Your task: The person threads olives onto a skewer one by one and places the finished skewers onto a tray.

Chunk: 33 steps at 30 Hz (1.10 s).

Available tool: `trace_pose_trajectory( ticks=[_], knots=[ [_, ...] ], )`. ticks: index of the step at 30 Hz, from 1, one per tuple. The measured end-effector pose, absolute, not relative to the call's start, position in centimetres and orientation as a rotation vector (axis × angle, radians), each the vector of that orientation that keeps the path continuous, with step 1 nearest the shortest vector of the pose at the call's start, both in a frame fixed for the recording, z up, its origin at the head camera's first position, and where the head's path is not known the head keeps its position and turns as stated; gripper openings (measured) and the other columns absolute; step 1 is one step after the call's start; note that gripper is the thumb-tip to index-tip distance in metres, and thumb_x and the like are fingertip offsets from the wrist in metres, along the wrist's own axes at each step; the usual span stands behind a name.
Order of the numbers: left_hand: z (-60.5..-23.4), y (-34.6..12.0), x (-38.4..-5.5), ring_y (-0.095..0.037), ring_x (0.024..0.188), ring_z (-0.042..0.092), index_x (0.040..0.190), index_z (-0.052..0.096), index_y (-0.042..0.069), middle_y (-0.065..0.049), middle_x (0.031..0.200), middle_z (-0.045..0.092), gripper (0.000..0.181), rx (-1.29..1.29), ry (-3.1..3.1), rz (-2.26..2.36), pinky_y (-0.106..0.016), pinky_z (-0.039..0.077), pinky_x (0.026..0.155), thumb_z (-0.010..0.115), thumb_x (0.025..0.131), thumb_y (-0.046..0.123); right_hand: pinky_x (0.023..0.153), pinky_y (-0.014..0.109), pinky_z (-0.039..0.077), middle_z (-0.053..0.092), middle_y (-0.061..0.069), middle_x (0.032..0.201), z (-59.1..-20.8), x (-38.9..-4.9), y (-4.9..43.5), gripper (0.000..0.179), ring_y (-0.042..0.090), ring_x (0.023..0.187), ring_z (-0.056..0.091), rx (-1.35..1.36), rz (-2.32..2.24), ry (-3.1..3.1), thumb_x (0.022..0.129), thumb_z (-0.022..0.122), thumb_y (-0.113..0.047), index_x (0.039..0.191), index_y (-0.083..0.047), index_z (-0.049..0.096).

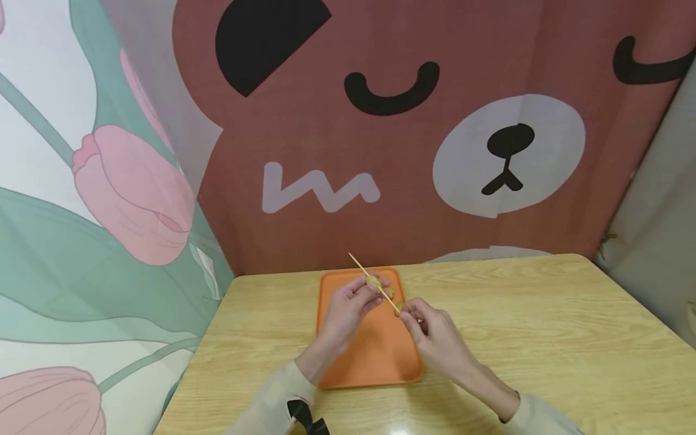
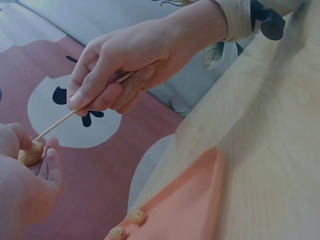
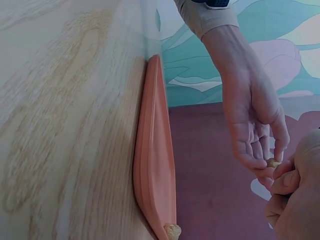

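Observation:
A thin wooden skewer (image 1: 356, 262) slants between the two hands above the tray. My left hand (image 1: 344, 311) pinches a small golden-brown ball (image 1: 374, 281), food by its look, with thumb and fingers. The stick meets this ball and shows again beyond it in the head view; whether it pierces the ball is unclear. Farther down the stick, my right hand (image 1: 441, 343) grips its near end between thumb and curled fingers. In the left wrist view, two similar balls (image 2: 136, 216) lie at the tray's edge; another ball (image 3: 172, 231) shows in the right wrist view.
Under the hands, an orange rectangular tray (image 1: 375, 362) lies on a light wood-grain table (image 1: 544, 326). A hanging cloth (image 1: 402, 229) with a bear face stands along the table's back edge, and a tulip-print cloth (image 1: 147, 199) hangs at the left.

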<state>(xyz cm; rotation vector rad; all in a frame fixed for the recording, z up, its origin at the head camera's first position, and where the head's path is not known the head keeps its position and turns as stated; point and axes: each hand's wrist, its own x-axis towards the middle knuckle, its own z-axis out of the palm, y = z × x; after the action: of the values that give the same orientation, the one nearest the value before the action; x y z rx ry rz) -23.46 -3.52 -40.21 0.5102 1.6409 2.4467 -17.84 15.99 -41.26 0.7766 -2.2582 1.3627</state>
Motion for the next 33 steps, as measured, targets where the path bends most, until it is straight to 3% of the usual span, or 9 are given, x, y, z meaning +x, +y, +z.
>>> trace_pose_trajectory(
  ticks=[7, 10, 15, 21, 33],
  knots=[
    [-40.7, -3.2, -23.2, -0.041, 0.120, 0.060, 0.128, 0.064, -0.004, -0.024, 0.125, 0.066, 0.031, 0.527, 1.724, 2.385, -0.039, 0.052, 0.098, 0.064, 0.103, 0.015, 0.035, 0.020, 0.030, 0.053, -0.003, 0.062, -41.7, -18.0, 15.9, 0.012, -0.002, 0.045, 0.035, 0.724, 1.368, -2.244, 0.104, 0.059, -0.004, 0.099, -0.013, 0.064],
    [-41.0, -3.0, -23.0, -0.042, 0.120, 0.059, 0.125, 0.065, -0.004, -0.022, 0.123, 0.068, 0.029, 0.544, 1.752, 2.366, -0.042, 0.051, 0.099, 0.064, 0.103, 0.015, 0.035, 0.020, 0.030, 0.054, -0.006, 0.062, -41.9, -18.1, 15.9, 0.011, -0.002, 0.044, 0.035, 0.709, 1.371, -2.245, 0.104, 0.059, -0.005, 0.099, -0.012, 0.065],
    [-41.2, -2.7, -22.9, -0.032, 0.115, 0.065, 0.127, 0.064, -0.003, -0.023, 0.124, 0.067, 0.030, 0.564, 1.777, 2.341, -0.045, 0.049, 0.101, 0.063, 0.103, 0.015, 0.035, 0.019, 0.029, 0.054, -0.011, 0.064, -42.2, -18.4, 15.9, 0.011, -0.002, 0.043, 0.034, 0.686, 1.372, -2.235, 0.103, 0.059, -0.003, 0.099, -0.011, 0.066],
    [-41.6, -2.2, -22.8, -0.036, 0.119, 0.062, 0.126, 0.064, -0.005, -0.023, 0.123, 0.067, 0.029, 0.564, 1.764, 2.332, -0.048, 0.047, 0.102, 0.063, 0.103, 0.013, 0.036, 0.020, 0.031, 0.057, -0.011, 0.067, -42.3, -18.7, 15.9, 0.010, -0.001, 0.045, 0.037, 0.651, 1.383, -2.249, 0.103, 0.060, -0.003, 0.100, -0.011, 0.067],
    [-42.7, -1.7, -22.9, -0.028, 0.111, 0.066, 0.128, 0.061, -0.009, -0.021, 0.122, 0.068, 0.032, 0.484, 1.699, 2.307, -0.048, 0.046, 0.103, 0.063, 0.103, 0.011, 0.041, 0.023, 0.036, 0.062, -0.005, 0.074, -42.4, -18.9, 16.4, 0.006, 0.006, 0.049, 0.046, 0.546, 1.480, -2.333, 0.102, 0.062, -0.004, 0.102, -0.004, 0.069]
  ],
)
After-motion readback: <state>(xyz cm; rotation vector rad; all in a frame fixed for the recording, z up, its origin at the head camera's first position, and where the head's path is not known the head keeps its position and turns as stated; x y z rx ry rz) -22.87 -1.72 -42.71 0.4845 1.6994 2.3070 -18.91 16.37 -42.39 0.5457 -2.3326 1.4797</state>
